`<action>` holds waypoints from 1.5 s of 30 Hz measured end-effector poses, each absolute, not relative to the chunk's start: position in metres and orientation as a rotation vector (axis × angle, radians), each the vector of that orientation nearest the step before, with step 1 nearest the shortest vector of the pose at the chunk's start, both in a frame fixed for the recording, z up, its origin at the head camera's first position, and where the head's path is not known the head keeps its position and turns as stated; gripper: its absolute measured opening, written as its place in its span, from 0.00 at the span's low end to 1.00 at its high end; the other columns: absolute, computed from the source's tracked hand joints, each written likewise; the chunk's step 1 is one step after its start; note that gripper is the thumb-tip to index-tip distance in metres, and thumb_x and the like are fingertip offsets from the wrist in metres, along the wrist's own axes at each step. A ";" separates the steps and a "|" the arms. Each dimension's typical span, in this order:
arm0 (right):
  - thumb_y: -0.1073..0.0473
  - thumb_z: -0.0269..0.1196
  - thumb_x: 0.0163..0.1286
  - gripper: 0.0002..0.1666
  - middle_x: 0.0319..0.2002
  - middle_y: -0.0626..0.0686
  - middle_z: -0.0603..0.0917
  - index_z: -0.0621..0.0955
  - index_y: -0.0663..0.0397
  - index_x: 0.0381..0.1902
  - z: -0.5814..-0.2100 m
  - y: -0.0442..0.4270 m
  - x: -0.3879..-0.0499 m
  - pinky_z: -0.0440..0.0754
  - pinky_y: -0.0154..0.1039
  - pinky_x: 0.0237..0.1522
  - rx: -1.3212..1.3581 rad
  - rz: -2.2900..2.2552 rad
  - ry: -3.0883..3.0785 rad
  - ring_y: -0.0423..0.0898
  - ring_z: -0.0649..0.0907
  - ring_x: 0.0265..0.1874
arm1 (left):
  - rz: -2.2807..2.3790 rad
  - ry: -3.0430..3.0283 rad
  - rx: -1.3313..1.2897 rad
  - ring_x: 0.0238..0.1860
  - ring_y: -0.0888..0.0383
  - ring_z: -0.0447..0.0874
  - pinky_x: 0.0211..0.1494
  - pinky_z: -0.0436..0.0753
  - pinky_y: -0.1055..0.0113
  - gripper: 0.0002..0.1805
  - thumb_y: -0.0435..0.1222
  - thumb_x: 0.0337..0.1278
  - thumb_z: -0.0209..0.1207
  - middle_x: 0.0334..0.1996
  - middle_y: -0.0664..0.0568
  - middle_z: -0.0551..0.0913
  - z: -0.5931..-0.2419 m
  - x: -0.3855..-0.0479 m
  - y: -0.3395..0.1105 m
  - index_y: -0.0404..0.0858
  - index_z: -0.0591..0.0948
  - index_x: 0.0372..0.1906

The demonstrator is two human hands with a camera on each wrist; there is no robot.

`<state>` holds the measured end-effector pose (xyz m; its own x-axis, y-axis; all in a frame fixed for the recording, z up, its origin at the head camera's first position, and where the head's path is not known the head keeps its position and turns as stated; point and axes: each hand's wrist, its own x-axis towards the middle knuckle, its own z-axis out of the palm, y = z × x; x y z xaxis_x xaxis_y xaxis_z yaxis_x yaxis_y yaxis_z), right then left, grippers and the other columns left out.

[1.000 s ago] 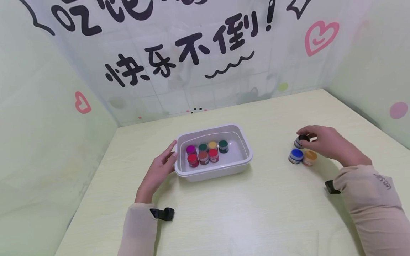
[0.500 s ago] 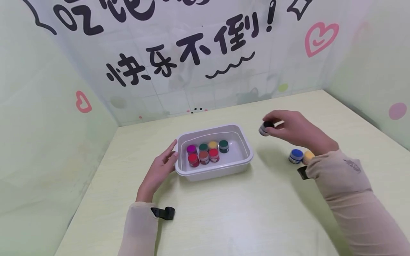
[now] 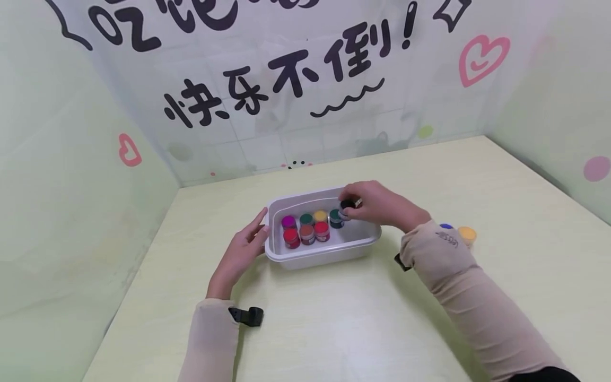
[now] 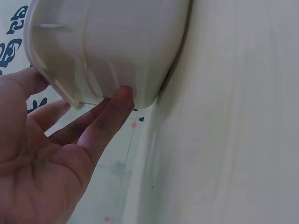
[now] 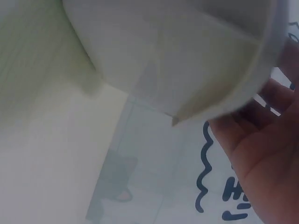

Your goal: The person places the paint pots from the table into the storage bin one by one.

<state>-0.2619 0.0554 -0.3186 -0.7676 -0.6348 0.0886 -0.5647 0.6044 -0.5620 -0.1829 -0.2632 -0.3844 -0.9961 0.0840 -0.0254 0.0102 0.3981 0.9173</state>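
Note:
My right hand [image 3: 382, 207] pinches a small black-lidded paint jar [image 3: 347, 205] above the right part of a white plastic tub [image 3: 329, 254]. Beside it in the tub stands a dark-green-lidded jar [image 3: 336, 218]. Purple [image 3: 288, 222], green [image 3: 306, 219], yellow [image 3: 320, 216], brown-red [image 3: 307, 233] and red [image 3: 322, 230] lids show further left. My left hand [image 3: 238, 254] rests its fingertips against the tub's left end; in the left wrist view, fingers [image 4: 122, 97] touch the outer wall under the rim. The tub's wall hides the right fingertips in the right wrist view.
A yellow-orange-lidded jar [image 3: 467, 235] and a blue-lidded jar [image 3: 446, 226], partly covered by the right sleeve, stand on the table [image 3: 334, 318] to the right. Behind the table rises a printed wall [image 3: 267, 138], with side walls left and right.
My right hand has lifted the black-lidded paint jar from beside the blue and orange ones and carried it left over the tub. The left hand has stayed at the tub's end.

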 end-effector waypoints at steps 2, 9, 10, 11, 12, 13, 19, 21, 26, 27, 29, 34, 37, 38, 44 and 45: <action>0.64 0.66 0.65 0.12 0.38 0.53 0.84 0.83 0.62 0.46 -0.322 0.047 -0.262 0.85 0.43 0.45 -1.035 -0.823 2.689 0.48 0.80 0.38 | 1.679 2.572 0.084 0.65 0.46 0.74 0.60 0.83 0.58 0.30 0.49 0.75 0.49 0.67 0.40 0.72 -0.384 -0.183 -0.262 0.64 0.58 0.76; 0.65 0.66 0.62 0.08 0.33 0.51 0.82 0.84 0.60 0.40 -0.330 0.027 -0.264 0.80 0.38 0.38 -1.015 -0.634 2.654 0.46 0.78 0.34 | 1.679 2.574 0.088 0.65 0.46 0.75 0.59 0.84 0.58 0.30 0.51 0.74 0.50 0.67 0.40 0.72 -0.386 -0.184 -0.263 0.64 0.58 0.76; 0.66 0.66 0.62 0.08 0.32 0.51 0.82 0.84 0.60 0.40 -0.331 0.026 -0.264 0.79 0.38 0.38 -0.993 -0.623 2.650 0.46 0.78 0.33 | 1.683 2.570 0.089 0.65 0.46 0.75 0.59 0.83 0.58 0.30 0.51 0.74 0.50 0.67 0.41 0.72 -0.386 -0.185 -0.264 0.64 0.58 0.76; 0.66 0.66 0.62 0.07 0.32 0.51 0.82 0.84 0.60 0.40 -0.332 0.025 -0.264 0.79 0.37 0.38 -0.983 -0.607 2.651 0.46 0.78 0.33 | 1.685 2.567 0.090 0.65 0.46 0.75 0.60 0.83 0.58 0.30 0.51 0.74 0.50 0.67 0.41 0.72 -0.387 -0.185 -0.264 0.64 0.58 0.76; 0.66 0.66 0.62 0.07 0.32 0.51 0.82 0.84 0.60 0.40 -0.333 0.023 -0.264 0.79 0.37 0.38 -0.963 -0.595 2.656 0.46 0.77 0.34 | 1.686 2.564 0.090 0.65 0.46 0.75 0.60 0.83 0.59 0.30 0.52 0.74 0.50 0.68 0.41 0.72 -0.387 -0.185 -0.264 0.64 0.58 0.76; 0.67 0.65 0.62 0.07 0.32 0.51 0.82 0.84 0.60 0.39 -0.334 0.022 -0.264 0.79 0.37 0.38 -0.949 -0.590 2.657 0.47 0.78 0.34 | 1.686 2.562 0.088 0.65 0.46 0.75 0.60 0.83 0.59 0.30 0.52 0.74 0.50 0.68 0.41 0.72 -0.388 -0.185 -0.264 0.64 0.58 0.76; 0.67 0.66 0.60 0.04 0.30 0.51 0.81 0.83 0.58 0.34 -0.342 0.015 -0.266 0.78 0.37 0.36 -0.942 -0.568 2.658 0.47 0.77 0.34 | 1.691 2.557 0.079 0.65 0.46 0.75 0.60 0.83 0.58 0.30 0.51 0.74 0.50 0.67 0.40 0.72 -0.387 -0.184 -0.263 0.64 0.58 0.76; 0.67 0.67 0.59 0.05 0.31 0.51 0.80 0.83 0.57 0.34 -0.344 0.014 -0.266 0.77 0.37 0.36 -0.952 -0.562 2.666 0.47 0.77 0.35 | 1.690 2.558 0.077 0.65 0.46 0.75 0.60 0.83 0.58 0.30 0.51 0.74 0.50 0.67 0.40 0.72 -0.386 -0.184 -0.263 0.64 0.58 0.76; 0.67 0.67 0.59 0.05 0.31 0.50 0.80 0.83 0.56 0.34 -0.346 0.014 -0.266 0.77 0.37 0.37 -0.989 -0.564 2.685 0.47 0.76 0.36 | 1.685 2.564 0.067 0.65 0.46 0.75 0.60 0.83 0.58 0.30 0.51 0.74 0.50 0.67 0.40 0.72 -0.385 -0.184 -0.263 0.64 0.58 0.76; 0.67 0.66 0.59 0.04 0.30 0.50 0.80 0.82 0.56 0.33 -0.346 0.014 -0.266 0.76 0.36 0.36 -0.992 -0.573 2.682 0.47 0.76 0.35 | 1.684 2.565 0.067 0.65 0.46 0.75 0.60 0.83 0.58 0.30 0.51 0.74 0.50 0.67 0.40 0.72 -0.385 -0.184 -0.263 0.64 0.58 0.76; 0.67 0.65 0.60 0.03 0.29 0.50 0.79 0.82 0.55 0.32 -0.345 0.016 -0.265 0.75 0.35 0.33 -0.986 -0.606 2.668 0.46 0.76 0.33 | 1.683 2.566 0.066 0.65 0.46 0.75 0.60 0.83 0.58 0.30 0.51 0.74 0.50 0.67 0.40 0.72 -0.386 -0.184 -0.263 0.64 0.58 0.76; 0.66 0.63 0.63 0.08 0.35 0.52 0.83 0.85 0.59 0.41 -0.339 0.024 -0.260 0.81 0.40 0.40 -1.034 -0.687 2.692 0.48 0.79 0.37 | 1.685 2.561 0.060 0.65 0.46 0.75 0.60 0.83 0.58 0.30 0.51 0.74 0.51 0.68 0.41 0.72 -0.386 -0.183 -0.262 0.65 0.59 0.76; 0.65 0.64 0.64 0.14 0.42 0.56 0.85 0.84 0.63 0.47 -0.334 0.036 -0.258 0.84 0.45 0.48 -1.061 -0.778 2.725 0.50 0.81 0.43 | 1.688 2.556 0.060 0.65 0.46 0.75 0.60 0.83 0.58 0.30 0.51 0.74 0.51 0.68 0.41 0.72 -0.387 -0.183 -0.262 0.65 0.58 0.76; 0.65 0.64 0.65 0.14 0.44 0.57 0.84 0.84 0.63 0.48 -0.333 0.041 -0.257 0.85 0.46 0.49 -1.053 -0.823 2.730 0.50 0.82 0.44 | 1.690 2.554 0.063 0.65 0.46 0.75 0.60 0.83 0.58 0.30 0.51 0.74 0.51 0.68 0.41 0.72 -0.387 -0.183 -0.262 0.65 0.58 0.76; 0.66 0.62 0.68 0.13 0.44 0.59 0.82 0.82 0.65 0.49 -0.330 0.081 -0.252 0.87 0.49 0.51 -0.992 -1.098 2.757 0.52 0.83 0.46 | 1.688 2.558 0.080 0.66 0.46 0.74 0.60 0.83 0.58 0.30 0.51 0.74 0.50 0.68 0.41 0.71 -0.386 -0.183 -0.262 0.64 0.58 0.76; 0.67 0.62 0.68 0.13 0.44 0.60 0.82 0.82 0.66 0.49 -0.330 0.089 -0.251 0.87 0.50 0.51 -0.998 -1.123 2.769 0.53 0.83 0.46 | 1.685 2.559 0.080 0.66 0.46 0.74 0.60 0.83 0.58 0.30 0.51 0.74 0.50 0.68 0.41 0.71 -0.386 -0.183 -0.262 0.65 0.58 0.76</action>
